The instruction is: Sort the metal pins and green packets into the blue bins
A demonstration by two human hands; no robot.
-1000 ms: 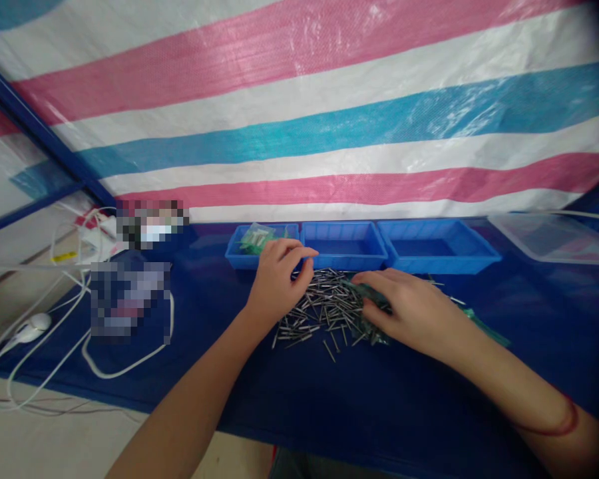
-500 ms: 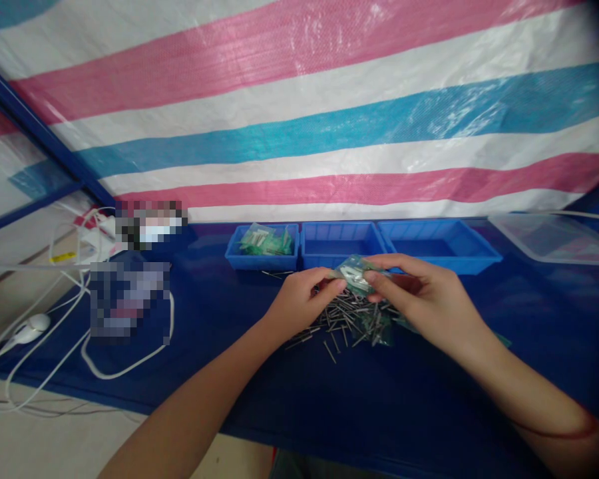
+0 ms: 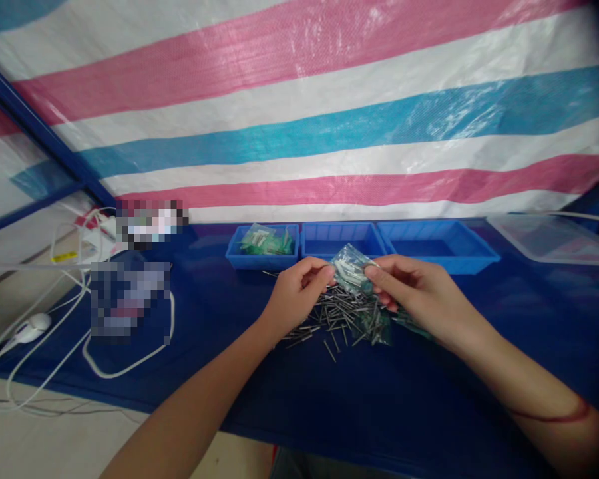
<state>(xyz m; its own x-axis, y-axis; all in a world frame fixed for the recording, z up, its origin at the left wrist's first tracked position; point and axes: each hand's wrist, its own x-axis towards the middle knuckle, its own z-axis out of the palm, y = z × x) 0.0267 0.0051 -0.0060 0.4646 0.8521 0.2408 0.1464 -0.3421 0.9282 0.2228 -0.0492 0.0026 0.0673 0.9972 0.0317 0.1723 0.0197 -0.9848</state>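
Between my two hands is a small clear plastic bag (image 3: pixel 350 267) with pale, thin pieces inside, too small to name surely. My left hand (image 3: pixel 299 289) pinches its left edge between thumb and finger. On the other side, my right hand (image 3: pixel 422 293) grips the bag's right edge with thumb and fingers closed. Right below the bag lies a loose heap of metal screws or nails (image 3: pixel 342 314) on the blue table (image 3: pixel 359 406). Another clear bag with metal pieces (image 3: pixel 377 327) rests at the heap's right side, partly under my right hand.
Along the back stand a small blue bin (image 3: pixel 234 256) holding green and clear bags, a middle blue bin (image 3: pixel 342 234) and a wider blue bin (image 3: pixel 439 249). A translucent lid (image 3: pixel 554 239) lies at the right. White cables (image 3: pixel 87 359) loop over the left side.
The bag has been raised slightly and spread flatter between my hands. My left hand has shifted a little up and left, and my right fingers have moved along the bag's edge.
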